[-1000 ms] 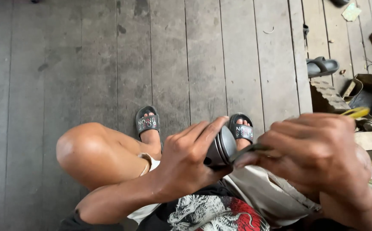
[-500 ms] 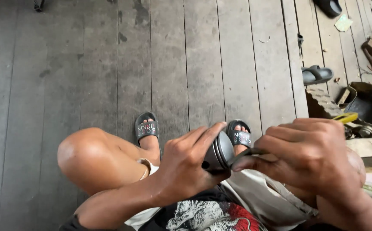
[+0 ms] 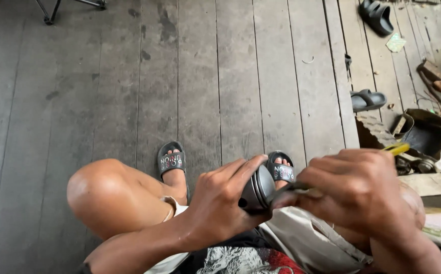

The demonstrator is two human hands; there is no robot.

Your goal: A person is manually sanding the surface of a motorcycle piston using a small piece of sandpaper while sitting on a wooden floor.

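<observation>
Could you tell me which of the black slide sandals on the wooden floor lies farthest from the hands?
The black slide sandal at the top right edge; the other loose one lies nearer, and two are worn.

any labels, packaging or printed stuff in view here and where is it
Sandals: black slides on the person's feet, pale lettering across the straps.
Paper scrap: pale greenish, flat on the floorboards, upper right.
Shirt print: white and red graphic on black, bottom edge.
No screens or signs.

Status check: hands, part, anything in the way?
Left hand grips piston. Right hand presses dark tool against its rim. Nothing between hands.
</observation>
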